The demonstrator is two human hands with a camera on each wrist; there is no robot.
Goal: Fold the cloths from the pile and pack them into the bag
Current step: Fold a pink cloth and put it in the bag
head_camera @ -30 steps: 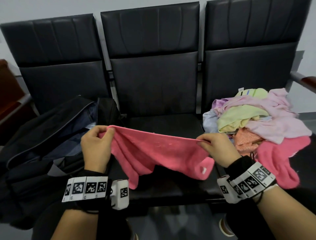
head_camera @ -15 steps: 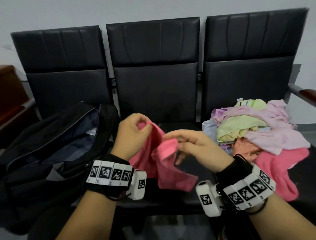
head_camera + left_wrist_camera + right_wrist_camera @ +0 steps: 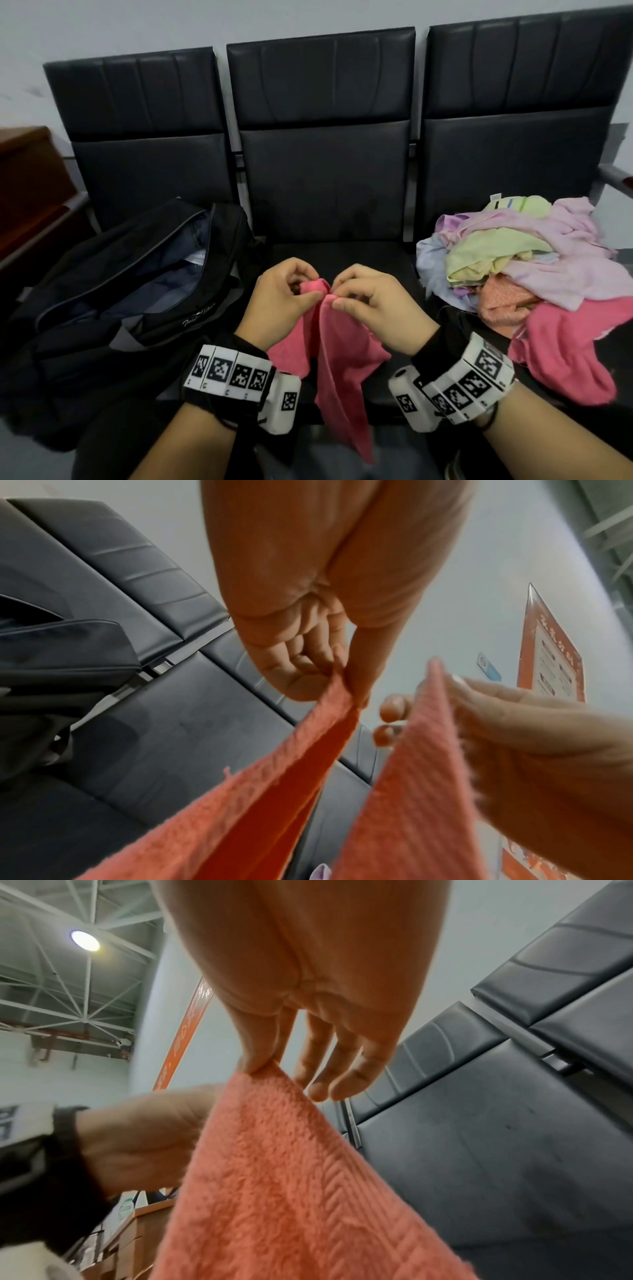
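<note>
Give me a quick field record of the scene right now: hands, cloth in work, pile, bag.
left hand: pinches one top corner of the pink cloth
right hand: pinches the other top corner, close beside the left
pink cloth: hangs doubled below both hands, over the middle seat
pile: unfolded cloths on the right seat, pink, yellow-green, orange, lilac
bag: black, on the left seat, unzipped
middle seat: black, between bag and pile

The head view looks down over both wrists; each wrist view looks up along its palm, close; all share the pink cloth [image 3: 337, 356].
</note>
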